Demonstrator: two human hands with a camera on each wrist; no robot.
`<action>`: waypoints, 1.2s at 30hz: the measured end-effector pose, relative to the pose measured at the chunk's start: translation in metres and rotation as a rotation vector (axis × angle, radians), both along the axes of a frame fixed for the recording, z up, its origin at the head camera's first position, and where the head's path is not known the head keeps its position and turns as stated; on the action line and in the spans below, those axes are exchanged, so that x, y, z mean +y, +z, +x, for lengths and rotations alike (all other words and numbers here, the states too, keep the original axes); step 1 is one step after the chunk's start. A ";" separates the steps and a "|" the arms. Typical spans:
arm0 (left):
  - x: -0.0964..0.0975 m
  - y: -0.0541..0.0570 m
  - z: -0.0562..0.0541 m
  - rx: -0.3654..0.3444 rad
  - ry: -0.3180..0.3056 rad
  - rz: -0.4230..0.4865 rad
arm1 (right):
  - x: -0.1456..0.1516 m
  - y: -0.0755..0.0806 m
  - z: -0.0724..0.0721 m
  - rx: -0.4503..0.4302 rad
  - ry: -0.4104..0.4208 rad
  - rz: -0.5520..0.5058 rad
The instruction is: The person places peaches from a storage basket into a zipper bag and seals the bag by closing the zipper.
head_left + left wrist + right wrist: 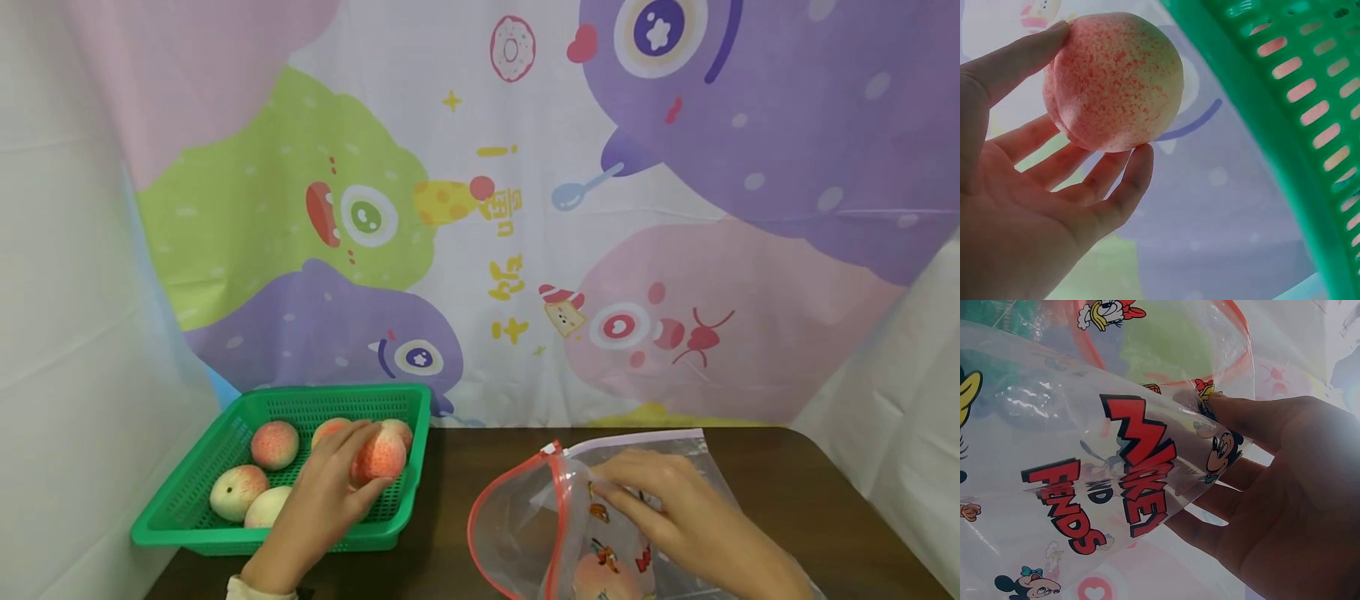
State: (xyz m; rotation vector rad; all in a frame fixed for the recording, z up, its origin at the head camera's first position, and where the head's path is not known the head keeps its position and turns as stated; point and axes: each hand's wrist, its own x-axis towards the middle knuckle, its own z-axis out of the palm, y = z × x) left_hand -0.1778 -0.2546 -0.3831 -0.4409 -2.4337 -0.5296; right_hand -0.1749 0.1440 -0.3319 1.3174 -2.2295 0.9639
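Note:
My left hand [326, 483] holds a reddish peach [384, 457] between thumb and fingertips over the green plastic basket [375, 536]. In the left wrist view the peach [1116, 81] shows red speckles and a paler side, with the basket rim [1254, 137] beside it. On the right, my right hand [678, 508] pinches the side of a clear zip bag [517, 521] near its red-edged mouth, which gapes toward the basket. A peach [603, 577] lies inside the bag. Red lettering and cartoon figures [1141, 450] cover the bag in the right wrist view.
Several other peaches, one red [274, 445] and one pale [240, 492] among them, sit in the basket. Another clear bag with a whitish zip strip [637, 440] lies behind the red-edged one. A cartoon cloth [510, 400] hangs behind the dark table [442, 500].

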 end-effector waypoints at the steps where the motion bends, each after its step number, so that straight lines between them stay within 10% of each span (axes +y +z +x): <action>1: 0.000 0.001 0.001 -0.001 -0.002 0.000 | 0.000 0.000 0.000 0.003 0.001 -0.001; 36: 0.020 0.029 0.029 0.064 -0.109 -0.064 | 0.000 0.002 0.001 -0.030 -0.026 0.021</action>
